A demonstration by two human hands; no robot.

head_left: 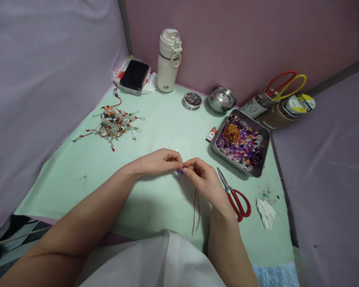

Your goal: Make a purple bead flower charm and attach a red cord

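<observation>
Over the middle of the table my left hand (166, 161) and my right hand (202, 175) meet at the fingertips, both closed in a pinch. Between them shows a bit of purple bead (180, 171), mostly covered by the fingers. A thin red cord (195, 211) hangs below my right hand in two strands, and its upper part is hidden by that hand. Just right of my right hand lie red-handled scissors (235, 197), blades pointing up and left. Which fingers bear the bead and which the cord is too small to make out.
A metal tray (243, 172) of mixed beads stands right, beside a lighter (211, 134). Behind are a steel bowl (221, 99), a round tin (193, 101), jars (287, 111) and a white bottle (168, 71). Beaded strings (113, 123) lie left, a phone (134, 75) behind; crumpled tissue (266, 213) right.
</observation>
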